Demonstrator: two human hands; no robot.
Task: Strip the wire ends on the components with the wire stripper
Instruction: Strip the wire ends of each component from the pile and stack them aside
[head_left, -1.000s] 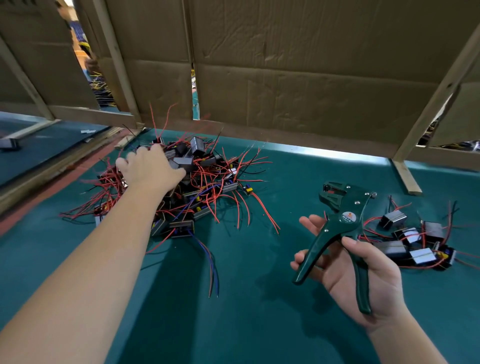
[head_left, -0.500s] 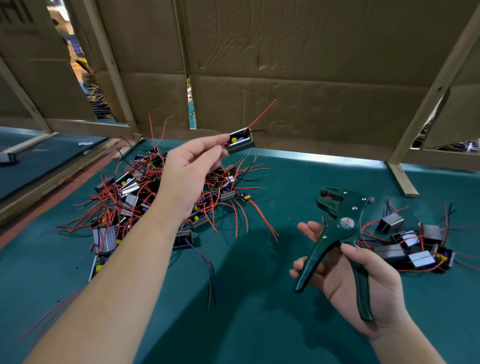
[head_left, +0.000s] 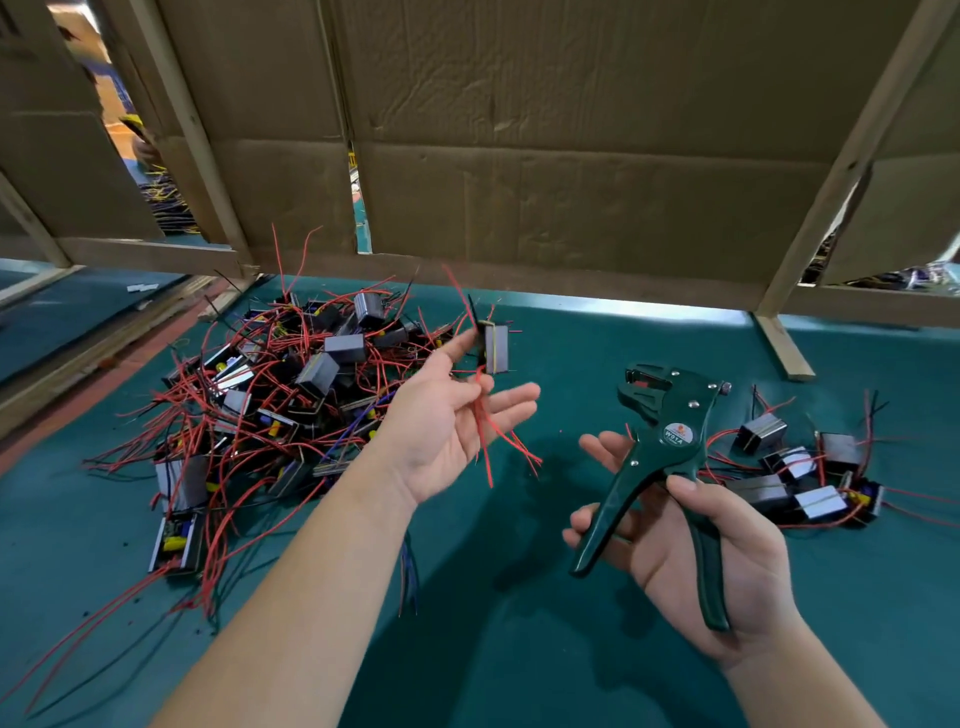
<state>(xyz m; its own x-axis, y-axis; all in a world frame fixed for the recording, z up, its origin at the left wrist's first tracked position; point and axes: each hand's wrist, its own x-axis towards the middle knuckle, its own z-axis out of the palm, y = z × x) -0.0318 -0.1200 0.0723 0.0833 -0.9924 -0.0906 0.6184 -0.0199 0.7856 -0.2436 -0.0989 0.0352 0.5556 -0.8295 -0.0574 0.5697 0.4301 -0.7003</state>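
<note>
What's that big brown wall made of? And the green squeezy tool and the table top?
The wall looks like cardboard: matte brown, creased, with flap seams. The wire stripper looks like dark green painted metal or hard plastic, slightly shiny, with silver rivets; I cannot tell which. The table top looks like a matte teal mat, maybe rubber or felt.
</note>
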